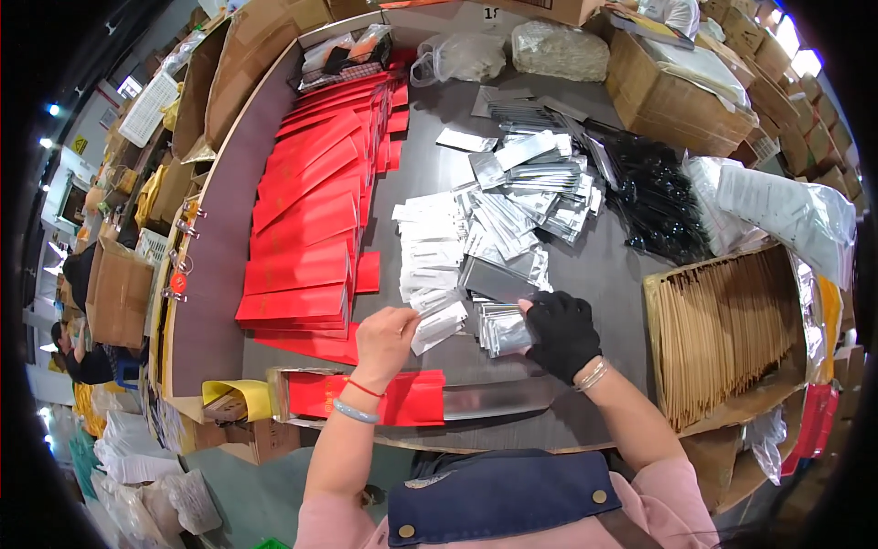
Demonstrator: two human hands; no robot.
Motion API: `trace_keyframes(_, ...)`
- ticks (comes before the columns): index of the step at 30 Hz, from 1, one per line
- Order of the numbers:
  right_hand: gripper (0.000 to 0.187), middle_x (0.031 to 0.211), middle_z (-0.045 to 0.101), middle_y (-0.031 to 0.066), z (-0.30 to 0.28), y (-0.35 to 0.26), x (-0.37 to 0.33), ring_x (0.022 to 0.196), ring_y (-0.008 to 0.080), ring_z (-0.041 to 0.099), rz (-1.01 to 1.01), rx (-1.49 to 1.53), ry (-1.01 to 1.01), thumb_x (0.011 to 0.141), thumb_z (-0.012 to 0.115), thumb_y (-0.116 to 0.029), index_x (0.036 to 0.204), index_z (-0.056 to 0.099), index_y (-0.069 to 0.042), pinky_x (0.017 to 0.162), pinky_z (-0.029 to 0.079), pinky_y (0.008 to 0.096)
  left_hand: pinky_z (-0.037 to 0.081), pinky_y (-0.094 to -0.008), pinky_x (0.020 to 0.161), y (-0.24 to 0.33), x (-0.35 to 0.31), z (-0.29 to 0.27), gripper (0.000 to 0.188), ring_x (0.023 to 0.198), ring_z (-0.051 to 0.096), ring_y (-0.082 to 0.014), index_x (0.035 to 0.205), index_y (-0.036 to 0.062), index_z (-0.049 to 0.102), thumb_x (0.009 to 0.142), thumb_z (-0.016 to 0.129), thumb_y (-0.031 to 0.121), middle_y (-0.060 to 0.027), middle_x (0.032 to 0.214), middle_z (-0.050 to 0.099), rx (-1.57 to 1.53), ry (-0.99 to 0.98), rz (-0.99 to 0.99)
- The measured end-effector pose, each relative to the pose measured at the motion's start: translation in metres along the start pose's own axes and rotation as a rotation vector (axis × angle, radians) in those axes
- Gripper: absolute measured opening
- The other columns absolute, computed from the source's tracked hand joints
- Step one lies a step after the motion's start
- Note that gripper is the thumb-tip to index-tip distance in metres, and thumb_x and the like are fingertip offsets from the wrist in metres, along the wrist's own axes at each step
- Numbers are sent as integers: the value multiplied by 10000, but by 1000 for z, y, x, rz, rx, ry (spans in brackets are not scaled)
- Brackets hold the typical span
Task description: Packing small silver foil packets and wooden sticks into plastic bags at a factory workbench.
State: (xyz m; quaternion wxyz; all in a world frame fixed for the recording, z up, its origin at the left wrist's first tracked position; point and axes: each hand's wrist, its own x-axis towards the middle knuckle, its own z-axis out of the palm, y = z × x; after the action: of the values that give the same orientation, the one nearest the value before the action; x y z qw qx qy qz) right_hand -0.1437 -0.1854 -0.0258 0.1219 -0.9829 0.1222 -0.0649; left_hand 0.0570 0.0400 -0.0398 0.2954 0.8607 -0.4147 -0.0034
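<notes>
My bare left hand [384, 340] pinches the left edge of a small silver packet [441, 328], near the front of the table. My right hand [560, 331] wears a black glove with bare fingertips. It grips a short stack of silver packets [501, 329] by the right side, with the thumb toward its top. Just beyond both hands spreads a pile of flat silver packets [503, 224], with a whiter, neater row [430, 242] along its left side. How my right fingers sit under the stack is hidden.
Overlapping red envelopes [306, 220] run along the left side. A red envelope and a clear strip lie in a tray [498, 400] at the front edge. Black glossy pouches [654, 192] lie right of the pile. A carton of brown sticks or sleeves [727, 334] stands nearer right.
</notes>
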Motion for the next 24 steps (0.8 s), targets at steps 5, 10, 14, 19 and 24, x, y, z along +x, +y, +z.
trace_keyframes(5, 689, 1327, 507, 134, -39, 28, -47, 1256, 311, 444, 126, 232, 82, 742, 763, -340, 1349, 504, -141, 1031, 342, 449, 479, -399, 640, 24, 1, 7, 124, 714, 602, -302, 760, 40, 669, 727, 761, 116, -112, 745, 593, -14, 26, 103)
trace_keyframes(10, 614, 1302, 531, 192, -48, 168, -146, 1226, 371, 470, 678, 4, 619, 810, 729, -244, 1338, 494, -38, 1050, 365, 437, 458, -367, 609, 57, -9, 1, 140, 683, 589, -275, 710, 27, 652, 702, 769, 102, -111, 738, 584, -161, -153, 42)
trace_keyframes(14, 669, 1429, 438, 212, -114, 267, -212, 1332, 364, 393, 1105, -256, 405, 861, 646, -376, 1383, 442, -11, 1107, 316, 432, 428, -315, 560, 80, -11, 22, 148, 612, 543, -196, 688, 20, 641, 691, 773, 86, -78, 691, 565, -387, -287, 51)
trace_keyframes(19, 725, 1450, 410, 218, -130, 336, -218, 1353, 360, 372, 1137, -369, 203, 867, 591, -471, 1400, 422, -10, 1112, 311, 434, 431, -332, 541, 81, -14, 23, 166, 588, 556, -215, 681, 22, 646, 684, 794, 97, -95, 672, 567, -339, -404, -18)
trace_keyframes(24, 735, 1418, 445, 226, -115, 313, -193, 1312, 373, 421, 1140, -275, 172, 843, 594, -476, 1383, 437, -2, 1090, 339, 431, 439, -319, 544, 71, -22, 18, 179, 582, 561, -203, 694, 12, 630, 689, 793, 86, -91, 665, 567, -324, -395, -49)
